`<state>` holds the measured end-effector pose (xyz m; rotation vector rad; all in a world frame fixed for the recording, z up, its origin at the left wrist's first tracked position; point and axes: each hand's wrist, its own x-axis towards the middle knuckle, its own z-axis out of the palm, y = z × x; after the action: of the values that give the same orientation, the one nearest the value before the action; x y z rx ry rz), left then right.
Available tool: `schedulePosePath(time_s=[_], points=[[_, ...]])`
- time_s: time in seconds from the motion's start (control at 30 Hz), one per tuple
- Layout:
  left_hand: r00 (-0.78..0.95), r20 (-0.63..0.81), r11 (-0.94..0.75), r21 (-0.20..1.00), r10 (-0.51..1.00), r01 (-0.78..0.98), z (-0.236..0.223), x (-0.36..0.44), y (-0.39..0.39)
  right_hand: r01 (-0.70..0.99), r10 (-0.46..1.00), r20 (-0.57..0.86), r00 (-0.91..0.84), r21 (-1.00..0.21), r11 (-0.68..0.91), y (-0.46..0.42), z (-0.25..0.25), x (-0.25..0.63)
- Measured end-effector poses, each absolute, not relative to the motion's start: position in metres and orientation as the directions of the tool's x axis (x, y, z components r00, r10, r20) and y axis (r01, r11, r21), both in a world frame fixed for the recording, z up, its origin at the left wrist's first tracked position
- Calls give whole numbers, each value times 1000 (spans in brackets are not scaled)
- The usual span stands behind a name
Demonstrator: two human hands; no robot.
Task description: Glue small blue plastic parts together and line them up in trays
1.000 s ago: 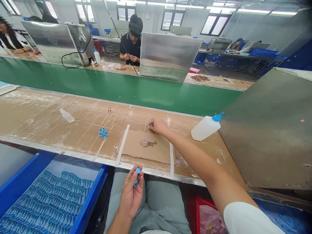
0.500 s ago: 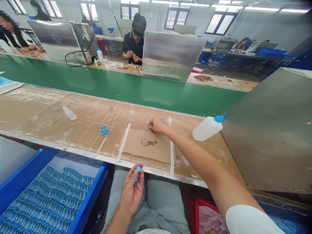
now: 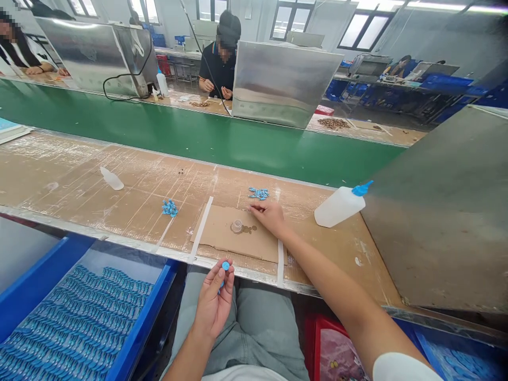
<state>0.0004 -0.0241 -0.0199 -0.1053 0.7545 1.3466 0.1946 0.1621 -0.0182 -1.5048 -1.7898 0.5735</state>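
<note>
Above my lap, my left hand (image 3: 216,299) is closed on a small blue part with a round disc end (image 3: 225,265); more blue shows between the lower fingers. My right hand (image 3: 270,218) hovers at the far edge of a cardboard pad (image 3: 222,241), thumb and finger pinched; anything between them is too small to make out. Just beyond it lies a pile of small blue pieces (image 3: 259,193). On the pad stand a small clear cup (image 3: 237,226) and several brownish round spots (image 3: 249,229).
A blue cluster (image 3: 170,208) and a small white bottle (image 3: 111,179) lie to the left. At right, a blue-capped bottle (image 3: 339,206) leans near a metal box (image 3: 440,211). A blue bin (image 3: 161,275) holds rows of blue parts. Beyond the green belt (image 3: 190,127), a person (image 3: 218,69) works.
My right hand has drawn back from the blue pile toward me and slightly right, uncovering the pieces. My left hand keeps its hold on the blue part, nearly still.
</note>
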Motion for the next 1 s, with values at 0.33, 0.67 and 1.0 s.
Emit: schedulePosePath(time_s=[0.33,0.67,1.0], points=[[34,-535,258,349,844,-901,-20,-1,-20,419,962,266,-58,-869,265,114,0,171],[0,-526,244,395,851,-886,-22,0,-19,568,896,297,-330,-695,440,119,-7,169],[5,-469,238,440,883,-866,-4,1,-4,253,971,202,127,-953,165,94,19,154]])
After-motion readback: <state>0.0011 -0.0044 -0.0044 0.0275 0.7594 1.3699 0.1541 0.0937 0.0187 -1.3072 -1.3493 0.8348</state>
